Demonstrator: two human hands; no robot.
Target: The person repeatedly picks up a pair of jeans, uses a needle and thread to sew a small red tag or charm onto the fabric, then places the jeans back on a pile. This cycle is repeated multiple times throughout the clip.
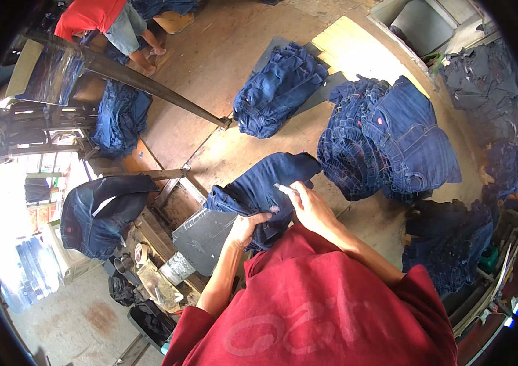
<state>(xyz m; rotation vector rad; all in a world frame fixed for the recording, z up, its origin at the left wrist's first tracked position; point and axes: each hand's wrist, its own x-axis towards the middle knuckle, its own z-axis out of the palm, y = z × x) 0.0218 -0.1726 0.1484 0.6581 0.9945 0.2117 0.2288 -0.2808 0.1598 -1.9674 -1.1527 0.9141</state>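
A pair of dark blue jeans lies bunched across my lap, in front of my body. My left hand grips its near left edge, thumb on top of the denim. Close above the cloth, my right hand is closed around a small silvery hand tool shaped like thread snips. Its short tip points left over the jeans; whether it touches the fabric I cannot tell. Most of the tool is hidden inside my fingers.
Folded jeans are piled at right, with another stack ahead. More jeans hang over a wooden frame at left, near a tape roll. A metal pole slants across the floor. Another person in red bends down at far left.
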